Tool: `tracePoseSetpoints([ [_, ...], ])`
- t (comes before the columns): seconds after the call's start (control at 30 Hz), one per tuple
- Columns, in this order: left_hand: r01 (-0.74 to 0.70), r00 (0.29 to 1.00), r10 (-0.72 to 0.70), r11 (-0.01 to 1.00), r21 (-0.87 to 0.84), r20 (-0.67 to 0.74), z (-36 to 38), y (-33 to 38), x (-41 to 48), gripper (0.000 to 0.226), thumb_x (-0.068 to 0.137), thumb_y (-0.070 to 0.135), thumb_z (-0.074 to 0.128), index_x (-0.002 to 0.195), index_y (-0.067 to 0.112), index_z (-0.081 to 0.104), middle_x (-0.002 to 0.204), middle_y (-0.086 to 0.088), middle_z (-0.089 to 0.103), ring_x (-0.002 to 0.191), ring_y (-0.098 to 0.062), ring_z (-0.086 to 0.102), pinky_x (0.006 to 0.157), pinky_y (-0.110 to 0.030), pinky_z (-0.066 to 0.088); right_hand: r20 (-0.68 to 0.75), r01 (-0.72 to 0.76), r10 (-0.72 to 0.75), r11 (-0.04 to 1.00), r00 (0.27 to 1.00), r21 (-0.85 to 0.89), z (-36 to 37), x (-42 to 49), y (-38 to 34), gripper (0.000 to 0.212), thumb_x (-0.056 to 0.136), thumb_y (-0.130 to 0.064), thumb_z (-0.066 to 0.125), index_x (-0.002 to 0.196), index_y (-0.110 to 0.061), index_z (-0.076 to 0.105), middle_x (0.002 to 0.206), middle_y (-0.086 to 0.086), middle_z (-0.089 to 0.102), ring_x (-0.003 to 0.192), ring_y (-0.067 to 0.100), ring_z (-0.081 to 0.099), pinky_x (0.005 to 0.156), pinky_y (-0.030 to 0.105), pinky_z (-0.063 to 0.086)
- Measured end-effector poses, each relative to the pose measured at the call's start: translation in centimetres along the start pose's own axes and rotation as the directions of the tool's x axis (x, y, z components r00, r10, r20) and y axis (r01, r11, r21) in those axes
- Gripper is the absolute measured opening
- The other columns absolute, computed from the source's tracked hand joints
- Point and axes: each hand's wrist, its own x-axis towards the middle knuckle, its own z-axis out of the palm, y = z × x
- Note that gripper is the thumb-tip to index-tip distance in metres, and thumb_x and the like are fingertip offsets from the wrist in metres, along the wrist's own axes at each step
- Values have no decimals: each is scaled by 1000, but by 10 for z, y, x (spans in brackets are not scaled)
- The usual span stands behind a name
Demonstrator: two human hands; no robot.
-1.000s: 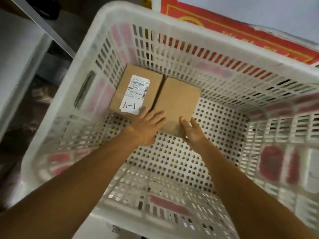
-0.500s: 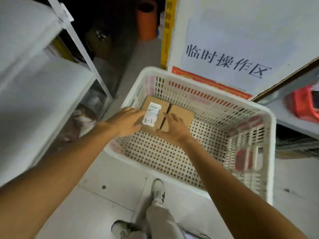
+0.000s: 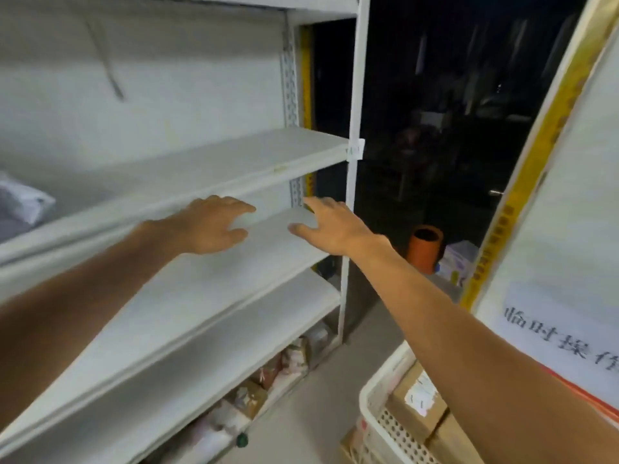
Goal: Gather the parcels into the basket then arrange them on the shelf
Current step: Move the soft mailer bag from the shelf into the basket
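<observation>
Two brown cardboard parcels sit in the white perforated basket on the floor, lower right; one carries a white label. Left hand and right hand empty, fingers spread open, palms down. Both arms outstretched over the white shelf, hands near each other.

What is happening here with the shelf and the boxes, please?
A person is reaching both bare hands toward a white shelf. The left hand and the right hand are open and hold nothing; they hover near the middle board. Two cardboard boxes lie in the white basket on the floor at lower right, so no parcel is on that board yet.
</observation>
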Motion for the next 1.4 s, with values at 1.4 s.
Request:
tracePoseSetpoints([
  [1.4, 389, 398, -914, 242, -889, -75, -19, -384, -298, 120, 37, 76, 71, 143, 37, 33, 143, 7, 32, 124, -18, 40, 92, -30, 43, 171, 91, -324, 657, 930, 748, 211, 264, -423, 34, 94, -45, 58, 98, -12, 58, 91, 3, 59, 88, 21, 56, 74, 31, 42],
])
